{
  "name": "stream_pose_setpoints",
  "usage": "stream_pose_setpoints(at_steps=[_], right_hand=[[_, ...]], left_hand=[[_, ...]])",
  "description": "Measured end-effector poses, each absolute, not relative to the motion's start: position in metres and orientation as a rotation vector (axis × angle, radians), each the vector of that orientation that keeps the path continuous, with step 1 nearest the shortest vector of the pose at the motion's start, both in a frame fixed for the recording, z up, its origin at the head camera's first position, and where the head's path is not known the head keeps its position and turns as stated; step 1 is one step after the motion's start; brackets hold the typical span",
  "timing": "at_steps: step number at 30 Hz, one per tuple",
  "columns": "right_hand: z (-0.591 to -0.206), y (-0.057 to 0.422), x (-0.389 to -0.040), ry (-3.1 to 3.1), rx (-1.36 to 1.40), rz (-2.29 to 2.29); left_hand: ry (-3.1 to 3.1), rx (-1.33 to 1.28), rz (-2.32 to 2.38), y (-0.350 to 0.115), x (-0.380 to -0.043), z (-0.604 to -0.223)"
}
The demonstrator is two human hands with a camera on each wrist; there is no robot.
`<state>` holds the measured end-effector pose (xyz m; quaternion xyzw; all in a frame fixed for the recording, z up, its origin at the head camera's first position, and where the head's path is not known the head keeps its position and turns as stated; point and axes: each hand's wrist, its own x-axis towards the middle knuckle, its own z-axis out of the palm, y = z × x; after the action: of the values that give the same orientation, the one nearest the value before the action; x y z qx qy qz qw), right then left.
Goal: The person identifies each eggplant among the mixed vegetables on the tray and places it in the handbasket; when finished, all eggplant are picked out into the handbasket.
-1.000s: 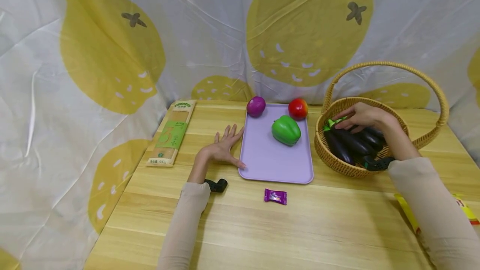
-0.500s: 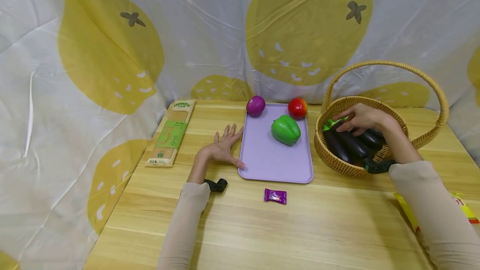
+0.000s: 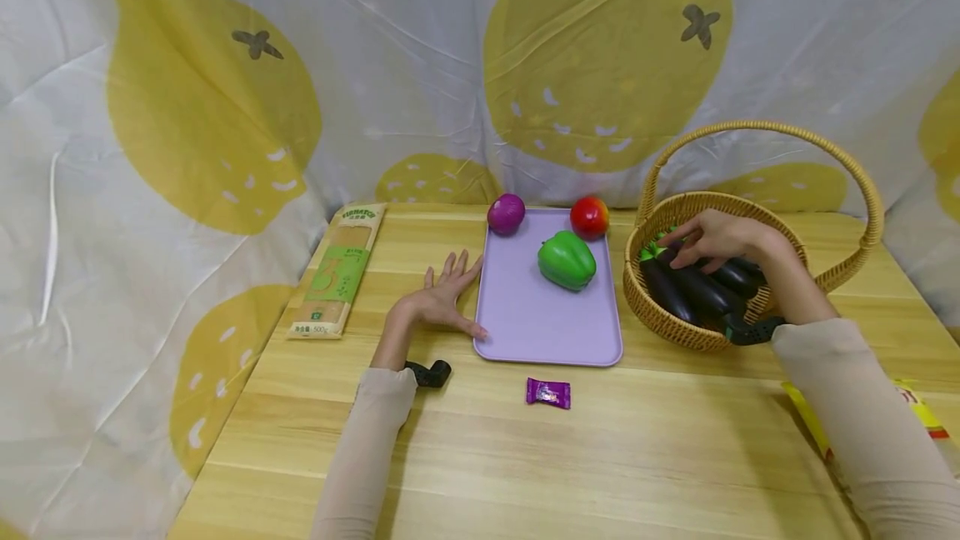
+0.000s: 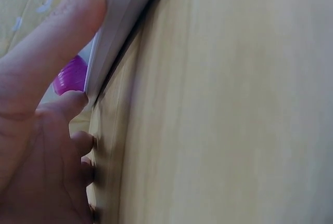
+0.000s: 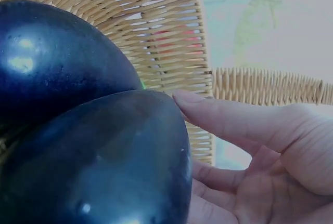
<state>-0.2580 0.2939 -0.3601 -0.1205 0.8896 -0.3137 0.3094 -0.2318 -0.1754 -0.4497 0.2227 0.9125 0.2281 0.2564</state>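
Observation:
My left hand lies spread at the left side of a lilac tray, thumb and forefinger touching its rim. A green bell pepper, a purple onion and a red round fruit sit on the tray, the last two at its far corners. Inside the wicker basket, my right hand pinches the stem end of a dark eggplant. In the right wrist view, thumb and fingers straddle this eggplant, beside another eggplant.
A purple-wrapped candy lies in front of the tray. A noodle packet is at the left. A yellow bag shows partly under the right forearm. The basket's tall handle arches behind the right hand.
My right hand's fingers have drawn in on the eggplant's stem end. The left hand keeps its place at the tray. The head view has shifted slightly.

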Motion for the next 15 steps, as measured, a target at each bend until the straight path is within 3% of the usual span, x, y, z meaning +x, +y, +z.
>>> stream_pose_setpoints(at_steps=[15], right_hand=[[-0.347,0.291,-0.246,2.413,-0.493,-0.784]], left_hand=[[2.412,0.599,0.764,-0.186,-0.226,-0.444]])
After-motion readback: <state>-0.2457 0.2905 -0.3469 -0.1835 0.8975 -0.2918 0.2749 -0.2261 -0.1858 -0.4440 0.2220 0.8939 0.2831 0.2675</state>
